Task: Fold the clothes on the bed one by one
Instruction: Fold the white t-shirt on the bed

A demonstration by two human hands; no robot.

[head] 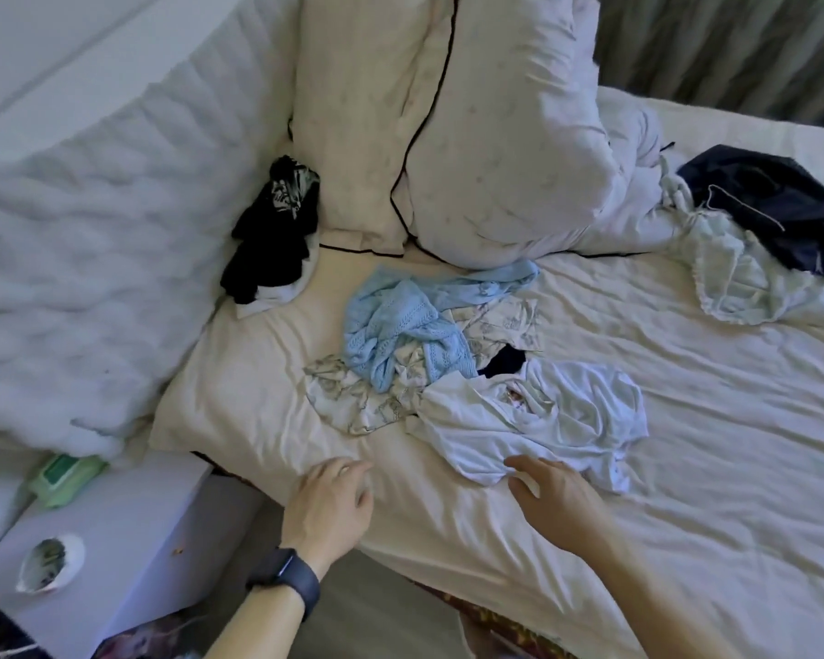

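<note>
A heap of clothes lies mid-bed: a crumpled white T-shirt (538, 420) in front, a light blue knit (400, 335) behind it, a white printed garment (353, 397) underneath. My right hand (550, 499) hovers at the T-shirt's near edge, fingers loosely spread, holding nothing. My left hand (331, 504), with a black watch on its wrist, hangs over the bare sheet left of the heap, fingers loosely curled and empty. A black-and-white garment (272, 240) lies by the pillows. At the far right sit a navy garment (781, 206) and a pale ruffled one (743, 283).
Two big white pillows (448, 126) stand at the head of the white-sheeted bed (686, 468). A quilted headboard (82, 259) is on the left. A white bedside table (115, 539) holds a green wipes pack (65, 478) and a small bowl (51, 566).
</note>
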